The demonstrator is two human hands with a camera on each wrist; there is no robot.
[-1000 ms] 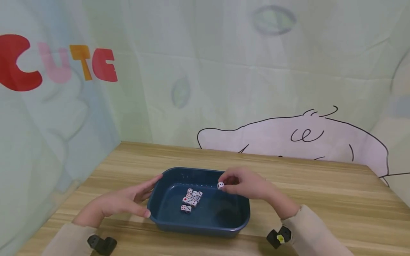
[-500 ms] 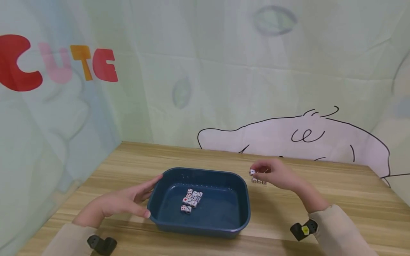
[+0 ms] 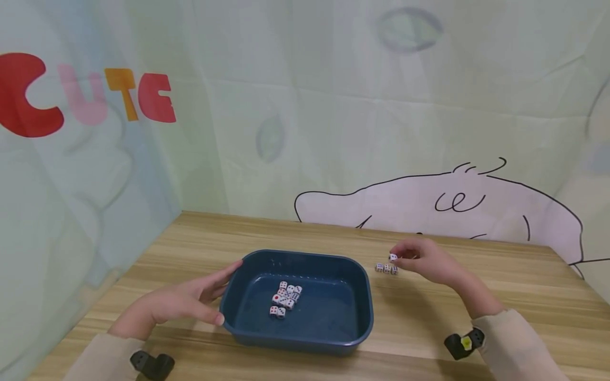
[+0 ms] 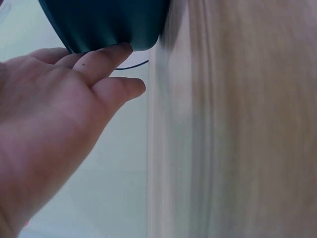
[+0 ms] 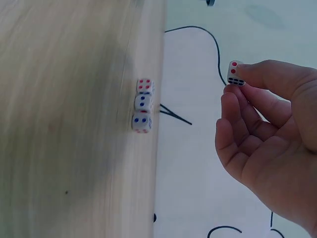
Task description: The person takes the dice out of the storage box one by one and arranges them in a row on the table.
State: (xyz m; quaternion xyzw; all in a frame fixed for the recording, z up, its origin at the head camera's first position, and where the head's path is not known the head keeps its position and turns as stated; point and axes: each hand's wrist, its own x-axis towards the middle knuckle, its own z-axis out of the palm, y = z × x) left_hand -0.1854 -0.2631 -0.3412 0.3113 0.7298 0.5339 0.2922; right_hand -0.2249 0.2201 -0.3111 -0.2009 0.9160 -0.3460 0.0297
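In the head view a dark blue rectangular tub [image 3: 305, 346] stands on the wooden table, with a cluster of small white dice [image 3: 283, 300] lying left of its middle. My left hand [image 3: 183, 301] rests against the tub's left side, fingers extended and thumb at the near corner. The left wrist view shows that hand's fingertips [image 4: 126, 48] at the tub's wall [image 4: 111, 25]. Right of the tub, my right hand [image 3: 426, 260] pinches one die [image 3: 393, 257] between thumb and fingers. That die [image 5: 235, 74] is held raised, above a row of three dice [image 5: 143, 103] on the table.
The wood-grain table [image 3: 205, 233] runs back to a printed cloth backdrop [image 3: 333, 132] with a cartoon outline. Black camera mounts [image 3: 152, 365] sit at both sleeve cuffs.
My right hand has carried the pinched die from over the tub rightward to above the row of three dice. My left hand and the tub have stayed put.
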